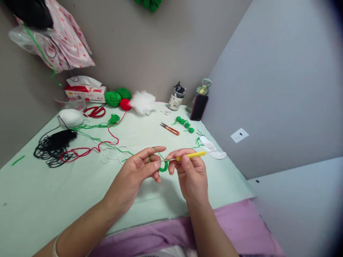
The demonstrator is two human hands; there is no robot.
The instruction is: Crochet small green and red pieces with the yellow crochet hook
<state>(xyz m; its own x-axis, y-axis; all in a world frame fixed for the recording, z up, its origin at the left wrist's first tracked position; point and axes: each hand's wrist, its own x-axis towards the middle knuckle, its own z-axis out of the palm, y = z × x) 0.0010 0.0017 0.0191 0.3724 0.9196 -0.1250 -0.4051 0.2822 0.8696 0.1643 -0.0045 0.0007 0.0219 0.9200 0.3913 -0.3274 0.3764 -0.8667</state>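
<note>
Between thumb and fingers, my left hand [140, 166] pinches a small curved piece of green crochet [164, 167]. Green yarn runs from that piece up over my raised left index finger. My right hand [191, 175] is closed around the yellow handle of a crochet hook [197, 154], held like a pen. The hook's thin metal shaft points left and reaches the crochet by my left thumb. Its very tip is too small to make out. Both hands are above the pale green tabletop [88, 200].
Around the hands lie orange thread snips [169, 129], green crocheted balls [184, 124], black yarn [55, 144] and white strips [213, 147]. Farther back are red scissors [95, 112], a tissue box [87, 94], yarn balls [113, 99], white stuffing [143, 102], a holder [176, 100] and a phone [199, 107].
</note>
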